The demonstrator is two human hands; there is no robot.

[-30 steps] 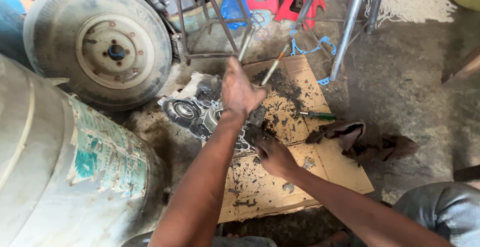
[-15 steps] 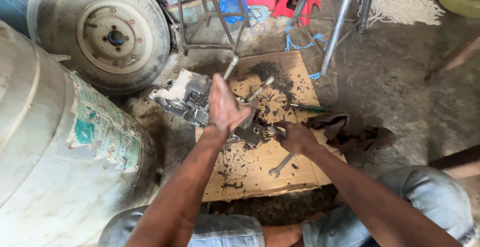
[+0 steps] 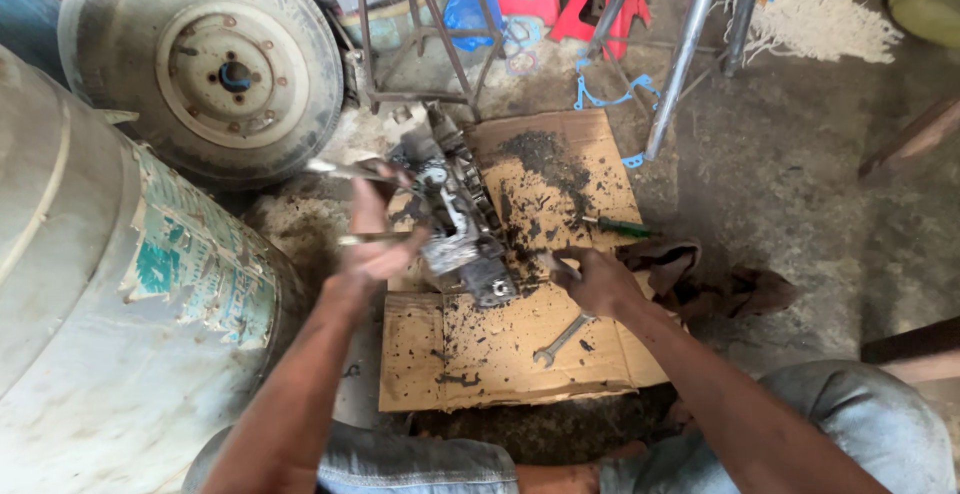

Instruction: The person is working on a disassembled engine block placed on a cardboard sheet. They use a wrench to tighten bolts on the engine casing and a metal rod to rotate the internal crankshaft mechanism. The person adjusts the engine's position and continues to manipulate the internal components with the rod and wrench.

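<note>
An oily engine part (image 3: 460, 229) is gripped by the left hand (image 3: 375, 244), lifted off the cardboard (image 3: 500, 349). The right hand (image 3: 598, 279) is curled beside it (its hold cannot be told); a wrench (image 3: 562, 339) lies unused.

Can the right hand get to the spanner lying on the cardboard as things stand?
Probably yes. The right hand rests on the cardboard just above the spanner, with only bare, grimy cardboard between them; the engine part sits off to its left.
</note>
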